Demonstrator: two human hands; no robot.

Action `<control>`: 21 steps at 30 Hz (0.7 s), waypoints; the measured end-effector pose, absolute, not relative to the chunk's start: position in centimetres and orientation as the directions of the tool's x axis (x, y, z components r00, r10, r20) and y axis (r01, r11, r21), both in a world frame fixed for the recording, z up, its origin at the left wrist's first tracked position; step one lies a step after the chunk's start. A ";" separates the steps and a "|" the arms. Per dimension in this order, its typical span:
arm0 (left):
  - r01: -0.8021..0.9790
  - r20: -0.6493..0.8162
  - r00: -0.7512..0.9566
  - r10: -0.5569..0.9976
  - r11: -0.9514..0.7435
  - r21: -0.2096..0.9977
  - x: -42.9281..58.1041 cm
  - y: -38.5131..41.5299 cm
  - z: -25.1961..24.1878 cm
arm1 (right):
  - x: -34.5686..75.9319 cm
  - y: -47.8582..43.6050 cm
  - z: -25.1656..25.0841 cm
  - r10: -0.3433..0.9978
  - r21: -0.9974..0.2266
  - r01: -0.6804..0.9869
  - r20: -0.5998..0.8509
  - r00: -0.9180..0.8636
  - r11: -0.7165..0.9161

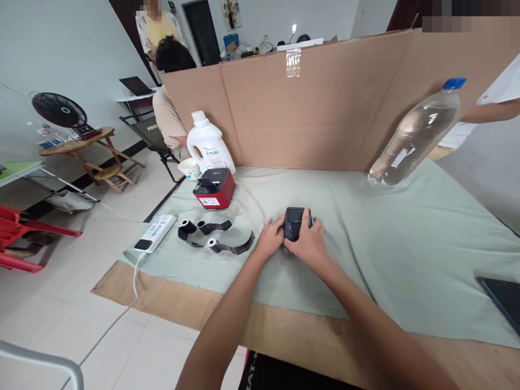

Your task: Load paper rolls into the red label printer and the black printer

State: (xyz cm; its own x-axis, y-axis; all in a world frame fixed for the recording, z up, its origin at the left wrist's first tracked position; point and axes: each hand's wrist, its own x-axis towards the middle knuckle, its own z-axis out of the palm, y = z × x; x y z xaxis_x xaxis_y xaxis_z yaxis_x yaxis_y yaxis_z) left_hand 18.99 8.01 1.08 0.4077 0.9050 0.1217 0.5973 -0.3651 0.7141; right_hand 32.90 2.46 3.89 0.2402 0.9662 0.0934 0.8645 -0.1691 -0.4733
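Note:
A small black box-shaped device, which looks like a portable receipt printer, rests on the pale green cloth in front of me. My left hand closes on its left side, with thumb and fingertips at the edge. From the right, my right hand grips it, one finger stretched along the top and the thumb at the near edge. To the left of my hands lie small rolls of dark paper, partly unrolled. Beyond them stands a red and black printer with a raised flap.
A white power strip with its cord lies at the left edge. Behind stand a paper cup, a white jug and a cardboard screen. A water bottle leans at right; a dark flat device lies nearer. People are beyond the screen.

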 end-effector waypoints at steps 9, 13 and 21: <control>0.762 0.159 0.380 0.911 -0.406 0.504 19.1 6.7 1.3 | 37.8 6.4 1.8 0.990 -0.954 0.301 0.058 0.130 0.016; 0.805 0.150 0.398 0.905 -0.424 0.415 19.4 6.5 1.2 | 37.3 6.9 -0.4 0.983 -0.989 0.136 0.085 0.161 0.063; 0.857 0.129 0.386 0.913 -0.407 0.317 19.9 6.2 1.8 | 37.5 7.7 -2.3 0.972 -0.988 0.082 0.141 0.190 0.127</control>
